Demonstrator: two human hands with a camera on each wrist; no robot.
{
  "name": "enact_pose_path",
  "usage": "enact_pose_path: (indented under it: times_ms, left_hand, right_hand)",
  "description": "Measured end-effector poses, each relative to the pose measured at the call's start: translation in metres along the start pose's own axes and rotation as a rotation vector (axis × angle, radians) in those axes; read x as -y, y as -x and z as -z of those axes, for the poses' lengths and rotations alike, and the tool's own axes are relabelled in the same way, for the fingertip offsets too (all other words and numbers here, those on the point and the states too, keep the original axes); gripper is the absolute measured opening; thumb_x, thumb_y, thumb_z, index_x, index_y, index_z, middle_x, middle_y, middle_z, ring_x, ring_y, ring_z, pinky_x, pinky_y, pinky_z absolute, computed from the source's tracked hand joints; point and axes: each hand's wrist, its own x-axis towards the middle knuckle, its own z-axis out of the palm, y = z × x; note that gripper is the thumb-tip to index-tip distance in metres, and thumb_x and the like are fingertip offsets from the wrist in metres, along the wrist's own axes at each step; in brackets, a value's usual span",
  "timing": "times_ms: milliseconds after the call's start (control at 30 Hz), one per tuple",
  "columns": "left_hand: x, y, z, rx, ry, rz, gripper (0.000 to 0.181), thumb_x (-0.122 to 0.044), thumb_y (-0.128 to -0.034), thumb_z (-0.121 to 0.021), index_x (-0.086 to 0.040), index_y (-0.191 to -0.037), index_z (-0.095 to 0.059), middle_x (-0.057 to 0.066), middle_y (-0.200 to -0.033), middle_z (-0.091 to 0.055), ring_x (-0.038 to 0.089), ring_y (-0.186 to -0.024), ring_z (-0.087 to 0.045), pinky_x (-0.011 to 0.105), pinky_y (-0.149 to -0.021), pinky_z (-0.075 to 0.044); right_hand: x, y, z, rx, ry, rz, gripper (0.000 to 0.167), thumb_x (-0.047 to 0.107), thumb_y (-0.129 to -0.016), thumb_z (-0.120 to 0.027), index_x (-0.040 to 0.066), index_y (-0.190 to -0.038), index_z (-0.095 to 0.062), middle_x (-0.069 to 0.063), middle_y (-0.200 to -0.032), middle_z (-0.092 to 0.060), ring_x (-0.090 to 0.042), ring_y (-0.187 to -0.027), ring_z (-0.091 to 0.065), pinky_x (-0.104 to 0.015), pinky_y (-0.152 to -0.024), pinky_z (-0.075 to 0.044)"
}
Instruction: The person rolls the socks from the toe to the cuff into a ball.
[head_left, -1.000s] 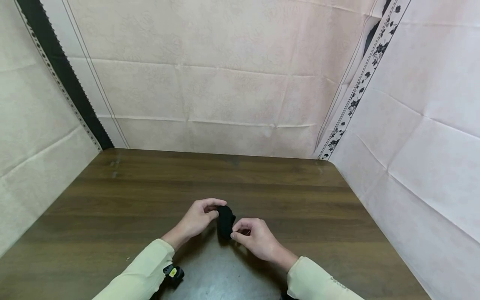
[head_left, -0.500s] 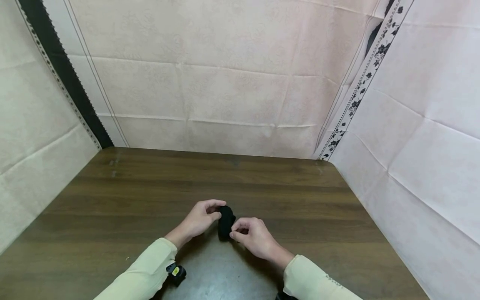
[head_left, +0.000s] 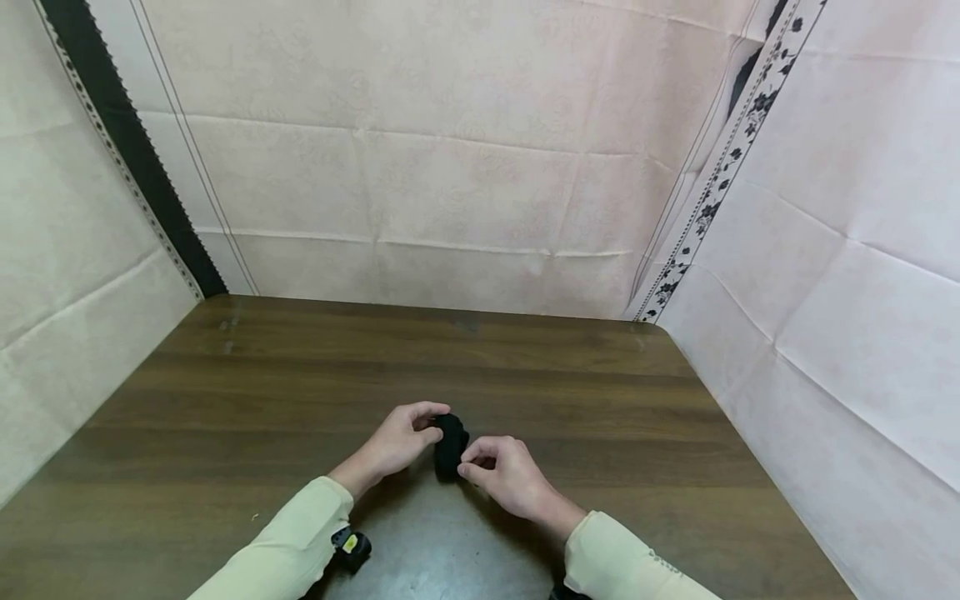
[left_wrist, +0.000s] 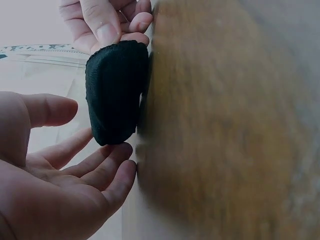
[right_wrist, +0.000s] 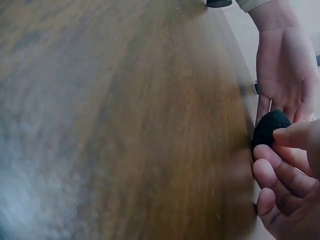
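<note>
A small bundled black sock [head_left: 450, 448] of knitted fabric stands on the wooden table between the two hands. In the left wrist view the sock [left_wrist: 116, 92] shows a ribbed, uneven edge. My right hand [head_left: 510, 475] pinches its right end between thumb and fingers, and the right wrist view shows the thumb pressed on the black fabric [right_wrist: 270, 127]. My left hand [head_left: 397, 437] is at the sock's far left side. Its fingertips touch or nearly touch the end of the sock, while the left thumb [left_wrist: 52, 110] stands apart from it.
The brown wood-grain table [head_left: 300, 375] runs back to a pale cloth wall [head_left: 450, 167]. More cloth hangs at both sides, the right one with a floral border [head_left: 705, 208]. A black device with a yellow mark [head_left: 351, 548] is on the left wrist.
Both hands and the sock stay almost in place. The left thumb has shifted slightly toward the right, and the right hand has edged slightly left.
</note>
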Motion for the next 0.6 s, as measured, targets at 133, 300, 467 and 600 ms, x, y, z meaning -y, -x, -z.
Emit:
enact_pose_path:
  times_ms: [133,300,467,600]
  left_hand:
    - [0.000,0.000,0.000,0.001,-0.004,0.003,0.035,-0.001,-0.0968,-0.061,-0.003,-0.132,-0.063,0.012,-0.134,-0.061,0.031,-0.124,-0.056,0.052,-0.101,-0.044]
    - [0.001,0.001,0.003,0.003,-0.017,-0.003,0.036,-0.001,-0.0968,-0.061,-0.003,-0.132,-0.062,0.013,-0.134,-0.061,0.033,-0.125,-0.056,0.052,-0.101,-0.044]
    - [0.003,0.004,0.011,-0.002,-0.027,-0.008,0.037,-0.001,-0.0976,-0.061,-0.002,-0.135,-0.060,0.014,-0.135,-0.061,0.033,-0.125,-0.056,0.052,-0.101,-0.045]
    - [0.006,0.008,0.024,-0.008,-0.056,-0.015,0.039,-0.001,-0.0986,-0.059,-0.002,-0.138,-0.057,0.018,-0.138,-0.058,0.036,-0.127,-0.054,0.053,-0.101,-0.045]
  right_hand:
    - [0.000,0.000,0.001,0.004,-0.002,-0.009,0.007,0.012,-0.093,-0.073,0.015,-0.087,-0.074,0.007,-0.076,-0.067,-0.007,-0.062,-0.058,-0.025,-0.061,-0.051]
    - [0.000,0.002,0.004,0.009,-0.004,-0.010,0.007,0.014,-0.094,-0.072,0.015,-0.088,-0.075,0.003,-0.078,-0.069,-0.008,-0.063,-0.058,-0.025,-0.058,-0.050]
    - [-0.003,0.005,0.013,-0.004,0.011,-0.033,0.007,0.015,-0.095,-0.072,0.014,-0.090,-0.075,0.002,-0.079,-0.069,-0.008,-0.062,-0.056,-0.026,-0.055,-0.048]
    - [-0.010,0.008,0.024,-0.022,0.048,-0.047,0.008,0.018,-0.096,-0.070,0.014,-0.092,-0.075,0.003,-0.077,-0.067,-0.009,-0.060,-0.055,-0.027,-0.054,-0.049]
